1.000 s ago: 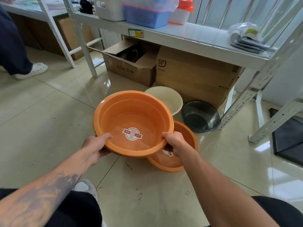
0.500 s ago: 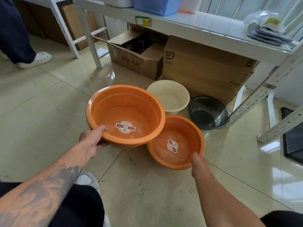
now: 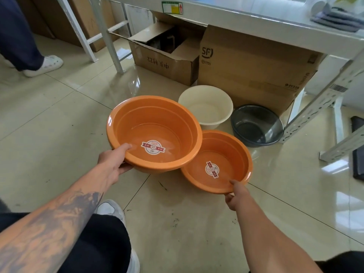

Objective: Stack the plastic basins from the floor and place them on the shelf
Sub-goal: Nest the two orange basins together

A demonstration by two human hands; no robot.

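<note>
My left hand (image 3: 113,161) grips the near rim of the large orange basin (image 3: 155,123), holding it above the floor with the thumb inside. The basin's right edge overlaps a smaller orange basin (image 3: 226,154) that rests on the tiles. My right hand (image 3: 235,193) pinches that smaller basin's near rim. Behind them on the floor stand a cream basin (image 3: 206,103) and a dark translucent basin (image 3: 256,125). The white metal shelf (image 3: 246,18) runs across the top of the view.
Two cardboard boxes (image 3: 252,64) sit under the shelf, right behind the basins. Slanted white shelf legs (image 3: 323,103) stand at the right. Another person's leg and white shoe (image 3: 44,65) are at the far left. My own shoe (image 3: 110,208) is near my left arm.
My right hand let go of the large orange basin, dropped to the smaller orange basin and took its near rim. The left hand keeps the large basin, shifted slightly left.
</note>
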